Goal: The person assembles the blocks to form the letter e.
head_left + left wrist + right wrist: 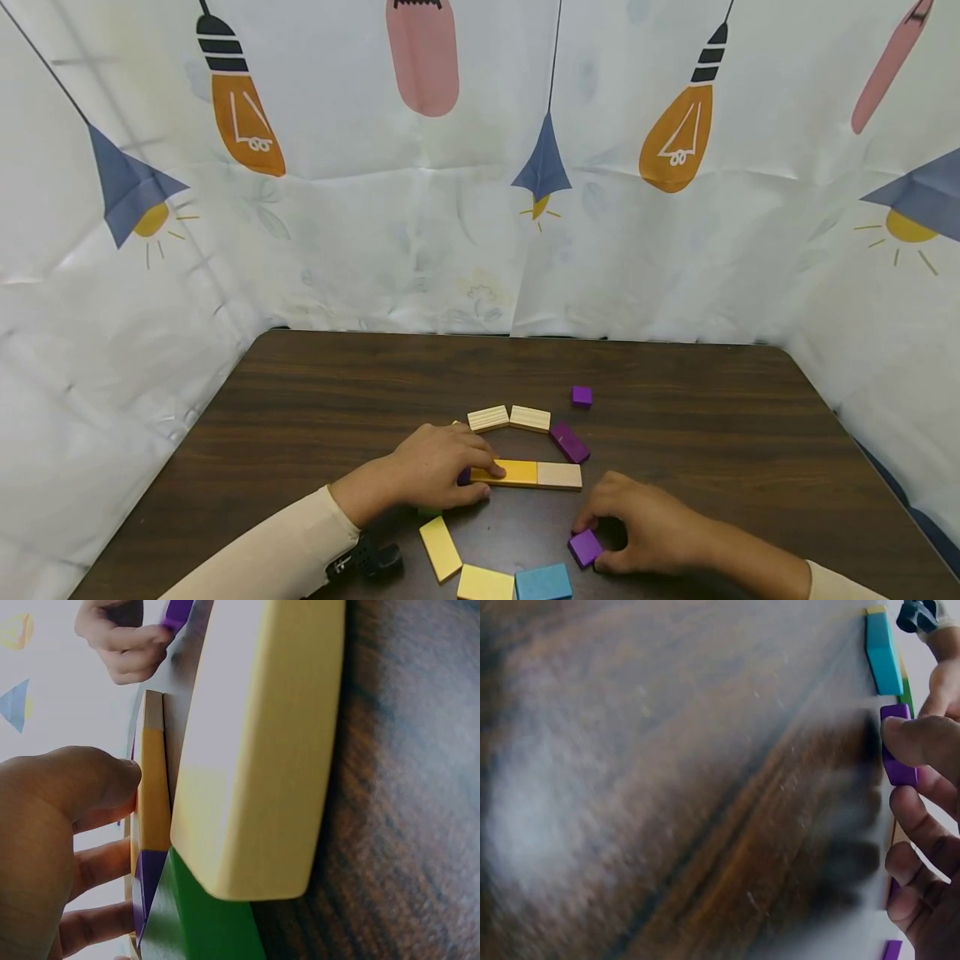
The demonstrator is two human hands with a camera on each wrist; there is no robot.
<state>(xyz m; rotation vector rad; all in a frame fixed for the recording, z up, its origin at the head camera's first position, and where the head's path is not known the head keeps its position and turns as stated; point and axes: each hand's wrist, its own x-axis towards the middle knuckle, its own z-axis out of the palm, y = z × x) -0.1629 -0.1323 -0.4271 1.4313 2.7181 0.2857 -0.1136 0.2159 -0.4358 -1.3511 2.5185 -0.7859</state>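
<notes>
My left hand (435, 467) rests over the left part of a straight row, its index fingertip on a yellow-orange block (519, 472). A pale wooden block (558, 476) continues that row to the right, and a dark purple block (150, 874) sits at its left, partly hidden by the hand. With thumb and fingers, my right hand (652, 525) pinches a small purple block (585, 548) at the right of the curve. Near it lies a blue block (543, 582), touching a yellow block (485, 583). Another yellow block (440, 548) and a green block (217, 922) bend up the left side.
Beyond the row, two pale wooden blocks, left (488, 418) and right (530, 418), and a purple block (570, 442) form an arc. A purple cube (581, 397) stands apart behind it. White printed cloth (420, 250) hangs behind the dark wooden table (337, 375).
</notes>
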